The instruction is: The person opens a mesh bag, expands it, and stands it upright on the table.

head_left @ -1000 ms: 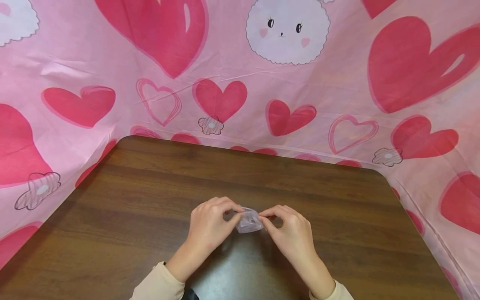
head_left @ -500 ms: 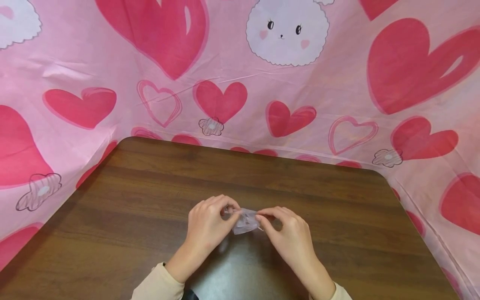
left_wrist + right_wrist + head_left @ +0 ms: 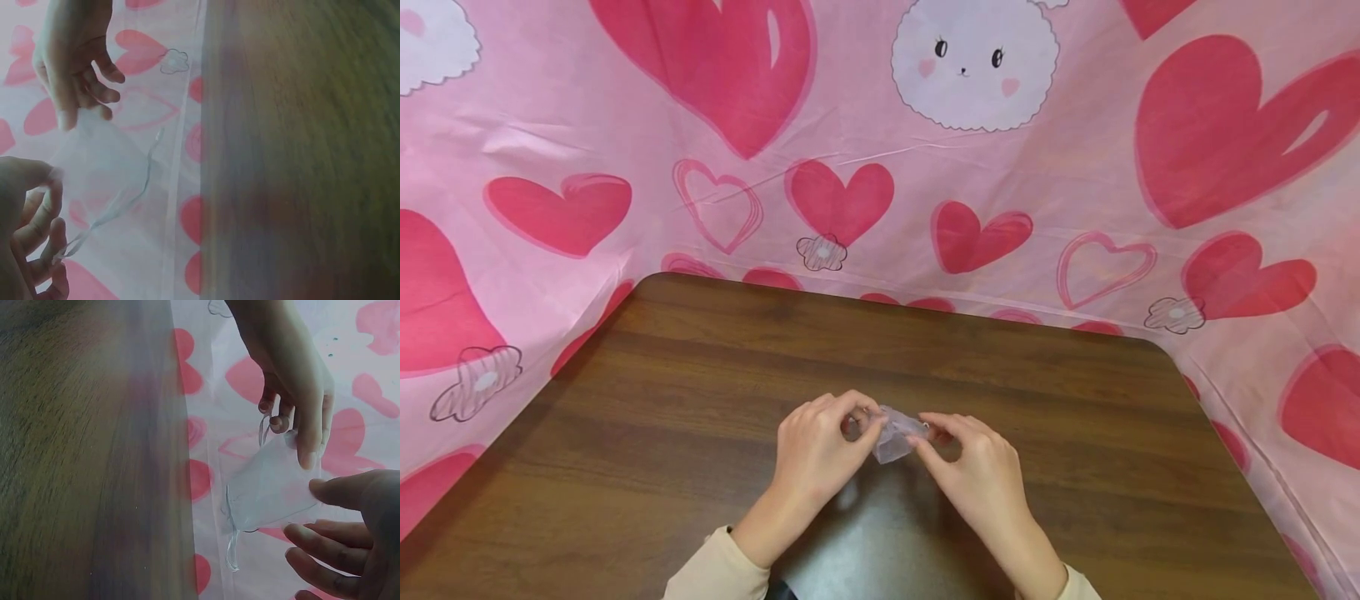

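Observation:
A small sheer whitish drawstring pouch (image 3: 891, 446) hangs between the two hands, above the table. My left hand (image 3: 820, 446) pinches one side of it between thumb and forefinger. On the pouch's other side, my right hand (image 3: 981, 467) holds the edge with its thumb and forefinger, the remaining fingers loosely bent. Thin ribbon ends (image 3: 147, 181) trail from the pouch in the left wrist view. In the right wrist view, a ribbon loop (image 3: 232, 550) dangles from one corner, and another loop lies near the left hand's fingers. The sheer cloth looks flat, with nothing visible inside.
A dark brown wood-grain table (image 3: 700, 367) with rounded corners lies under the hands. Pink cloth (image 3: 880, 142) printed with red hearts rises along its back and both sides.
The right hand's forefinger and thumb have spread a little and shifted their hold on the pouch edge. The pouch has tilted and turned slightly, while the left hand stays nearly in place.

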`<move>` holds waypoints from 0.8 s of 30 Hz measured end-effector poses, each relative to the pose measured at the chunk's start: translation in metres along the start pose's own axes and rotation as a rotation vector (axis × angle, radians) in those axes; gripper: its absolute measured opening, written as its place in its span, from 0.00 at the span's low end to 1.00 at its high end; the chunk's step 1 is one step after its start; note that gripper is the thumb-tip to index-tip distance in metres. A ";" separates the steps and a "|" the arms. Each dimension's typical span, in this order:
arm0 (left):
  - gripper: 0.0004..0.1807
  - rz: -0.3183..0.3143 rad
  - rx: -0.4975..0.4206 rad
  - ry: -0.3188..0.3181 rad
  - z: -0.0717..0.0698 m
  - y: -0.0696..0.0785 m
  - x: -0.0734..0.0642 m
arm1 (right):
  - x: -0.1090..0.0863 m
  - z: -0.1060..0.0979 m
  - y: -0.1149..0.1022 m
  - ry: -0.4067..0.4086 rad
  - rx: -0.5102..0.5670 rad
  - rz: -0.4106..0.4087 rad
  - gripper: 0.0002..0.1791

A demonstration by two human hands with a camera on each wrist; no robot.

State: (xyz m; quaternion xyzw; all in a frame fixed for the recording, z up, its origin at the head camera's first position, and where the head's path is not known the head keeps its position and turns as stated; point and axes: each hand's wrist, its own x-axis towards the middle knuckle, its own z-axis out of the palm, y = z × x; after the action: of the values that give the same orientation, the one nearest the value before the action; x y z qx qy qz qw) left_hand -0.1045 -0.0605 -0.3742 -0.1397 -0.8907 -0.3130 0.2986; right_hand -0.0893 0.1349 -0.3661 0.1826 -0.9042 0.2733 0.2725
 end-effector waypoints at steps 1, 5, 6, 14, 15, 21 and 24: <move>0.06 -0.005 -0.002 0.002 0.000 0.000 0.000 | 0.000 0.000 0.001 -0.002 -0.004 -0.002 0.16; 0.06 -0.015 -0.010 0.012 0.001 0.000 0.000 | 0.000 0.001 0.001 -0.025 -0.019 0.010 0.15; 0.06 -0.016 -0.013 0.010 0.001 -0.001 0.000 | 0.000 0.001 0.002 -0.028 -0.024 0.013 0.15; 0.07 -0.005 0.003 -0.014 0.002 -0.003 -0.001 | 0.000 -0.001 0.004 -0.013 -0.052 0.017 0.14; 0.06 -0.006 0.005 -0.020 0.002 -0.003 -0.001 | 0.000 -0.001 0.004 -0.006 -0.057 0.016 0.13; 0.07 -0.009 -0.006 -0.020 0.001 -0.003 0.000 | 0.001 0.000 0.005 0.038 -0.058 0.022 0.12; 0.08 0.000 -0.017 -0.015 0.001 -0.003 0.000 | 0.001 -0.001 0.005 0.047 -0.054 0.028 0.13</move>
State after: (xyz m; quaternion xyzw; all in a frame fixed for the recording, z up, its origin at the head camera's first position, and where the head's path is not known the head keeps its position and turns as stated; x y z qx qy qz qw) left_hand -0.1061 -0.0621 -0.3769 -0.1445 -0.8903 -0.3193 0.2908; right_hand -0.0923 0.1388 -0.3669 0.1559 -0.9071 0.2571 0.2947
